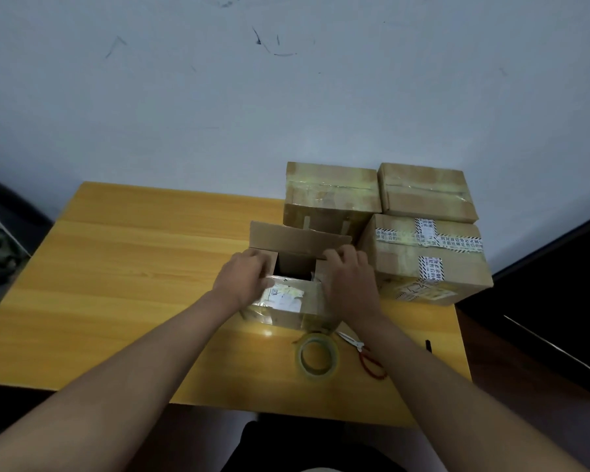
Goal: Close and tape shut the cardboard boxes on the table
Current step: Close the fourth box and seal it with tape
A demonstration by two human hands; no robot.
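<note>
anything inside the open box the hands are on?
The open box shows only a dark gap between its flaps; no contents are visible. The left hand and right hand cover the side flaps and the rest of the opening.

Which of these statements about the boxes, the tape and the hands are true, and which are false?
1. The box under the hands is still open. True.
2. The tape roll lies on top of a box. False: it lies on the table, near the scissors.
3. Three closed boxes stand behind and to the right. True.
4. The right hand holds the scissors. False: it is on the open box.
5. The left hand is on the open box. True.
</note>
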